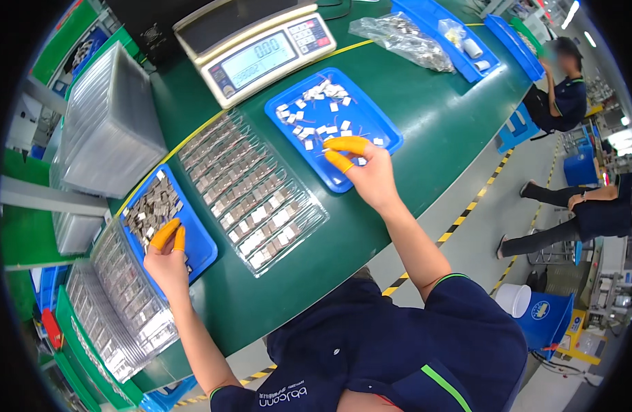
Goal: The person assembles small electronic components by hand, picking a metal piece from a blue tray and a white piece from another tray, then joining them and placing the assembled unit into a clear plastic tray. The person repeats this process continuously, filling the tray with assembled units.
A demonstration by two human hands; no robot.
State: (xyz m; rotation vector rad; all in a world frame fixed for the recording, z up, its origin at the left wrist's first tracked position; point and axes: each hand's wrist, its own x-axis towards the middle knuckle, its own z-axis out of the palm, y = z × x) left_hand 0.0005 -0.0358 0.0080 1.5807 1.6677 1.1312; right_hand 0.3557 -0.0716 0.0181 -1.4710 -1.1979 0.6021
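Yellow finger cots cover the thumb and a finger of each hand. My left hand (pixel 166 264) reaches into the left blue tray (pixel 204 247), over a pile of small grey metallic parts (pixel 153 204). Its fingers are closed together, and whatever lies between them is hidden. Over the right blue tray (pixel 391 132), my right hand (pixel 371 173) pinches a small white connector (pixel 325 150) at the fingertips. More white connectors (pixel 323 130) with thin wires lie scattered in that tray. Between the trays rests a clear blister tray (pixel 257 196) with rows of grey parts, white pieces showing in its nearer rows.
A weighing scale (pixel 261 58) stands behind the blister tray. Stacked clear trays (pixel 110 130) rise at left, with filled blister trays (pixel 127 288) nearer me. A plastic bag (pixel 401 41) and another blue tray (pixel 460 41) lie far right. Two people are beyond the green table (pixel 432 137).
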